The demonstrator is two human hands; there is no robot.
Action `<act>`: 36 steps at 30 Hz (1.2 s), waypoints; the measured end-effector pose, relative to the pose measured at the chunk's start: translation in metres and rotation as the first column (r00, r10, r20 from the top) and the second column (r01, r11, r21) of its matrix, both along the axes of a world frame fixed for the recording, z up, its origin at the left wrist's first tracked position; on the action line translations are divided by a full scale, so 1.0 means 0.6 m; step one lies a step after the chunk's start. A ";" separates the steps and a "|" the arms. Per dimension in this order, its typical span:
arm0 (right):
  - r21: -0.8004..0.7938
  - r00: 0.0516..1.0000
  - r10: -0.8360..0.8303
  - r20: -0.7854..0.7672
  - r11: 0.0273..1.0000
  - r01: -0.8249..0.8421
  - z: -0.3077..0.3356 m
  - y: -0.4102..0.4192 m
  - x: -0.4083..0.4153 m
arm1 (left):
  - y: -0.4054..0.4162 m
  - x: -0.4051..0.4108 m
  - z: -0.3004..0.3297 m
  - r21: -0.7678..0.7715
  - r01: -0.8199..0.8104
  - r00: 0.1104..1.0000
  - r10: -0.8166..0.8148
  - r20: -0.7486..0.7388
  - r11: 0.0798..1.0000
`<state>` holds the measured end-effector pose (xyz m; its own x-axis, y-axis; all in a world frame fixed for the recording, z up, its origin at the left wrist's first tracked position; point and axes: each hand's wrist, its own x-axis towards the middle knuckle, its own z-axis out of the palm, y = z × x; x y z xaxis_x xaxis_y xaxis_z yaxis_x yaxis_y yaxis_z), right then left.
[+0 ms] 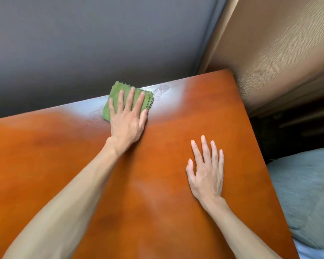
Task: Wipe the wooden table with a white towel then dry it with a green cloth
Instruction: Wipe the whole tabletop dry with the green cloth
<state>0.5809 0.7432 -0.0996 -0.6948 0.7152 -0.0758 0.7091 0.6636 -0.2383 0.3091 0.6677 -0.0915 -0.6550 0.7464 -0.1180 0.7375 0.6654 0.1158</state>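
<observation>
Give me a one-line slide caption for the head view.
Left hand presses the folded green cloth flat near the wooden table's far edge, right hand resting flat on the wood.

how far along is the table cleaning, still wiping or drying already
Drying has begun: the left hand presses the green cloth flat at the far edge of the wooden table; no white towel is in view. The right hand rests on the wood. Wet streaks beside the cloth remain.
</observation>
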 end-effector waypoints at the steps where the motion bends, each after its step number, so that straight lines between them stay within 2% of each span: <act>1: 0.014 1.000 -0.003 0.004 1.000 0.002 -0.002 0.001 0.000 | 0.025 -0.005 0.001 0.003 -0.012 1.000 0.012 0.010 1.000; 5: 0.034 1.000 -0.005 -0.008 0.999 0.005 0.003 0.004 -0.001 | 0.122 0.026 -0.001 0.006 0.007 1.000 -0.007 0.023 1.000; 9: 0.048 1.000 0.001 -0.005 0.999 -0.001 0.004 0.003 -0.003 | 0.154 0.118 0.002 -0.007 0.239 0.971 -0.239 0.026 0.971; 12: 0.063 1.000 0.003 -0.027 0.998 -0.001 0.002 0.005 -0.004 | 0.097 0.175 0.000 0.006 0.337 0.941 -0.337 0.036 0.942; 16: 0.054 1.000 0.016 -0.026 0.998 -0.015 0.003 0.003 -0.004 | -0.053 0.212 -0.005 -0.013 0.256 0.966 -0.256 0.022 0.966; 20: 0.039 1.000 0.013 -0.022 0.999 -0.012 0.001 0.003 -0.003 | -0.169 0.156 -0.004 -0.051 -0.043 0.999 0.044 0.019 0.998; 24: 0.041 0.999 0.013 -0.031 0.999 -0.011 -0.001 0.004 -0.002 | -0.160 0.067 -0.001 -0.059 -0.283 0.958 0.286 0.036 0.957; 27: 0.044 0.999 0.018 -0.040 0.999 -0.016 -0.002 0.002 -0.002 | -0.101 0.022 0.001 -0.026 -0.392 0.918 0.393 0.055 0.919; 31: 0.049 0.999 0.014 -0.047 0.999 -0.012 -0.002 0.003 -0.003 | 0.010 0.008 0.005 -0.019 -0.410 0.909 0.410 0.068 0.912; 34: 0.060 0.999 0.014 -0.046 0.998 -0.011 -0.001 0.001 -0.004 | 0.095 0.045 0.009 -0.027 -0.295 0.953 0.296 0.066 0.955; 36: 0.064 0.999 0.014 -0.046 0.998 -0.011 -0.001 0.001 -0.005 | 0.125 0.088 0.010 -0.026 -0.158 0.986 0.159 0.054 0.987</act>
<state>0.5782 0.7440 -0.1000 -0.7054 0.7088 0.0021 0.6898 0.6872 -0.2279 0.3617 0.7425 -0.0855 -0.7567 0.6305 -0.1730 0.6151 0.7762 0.1382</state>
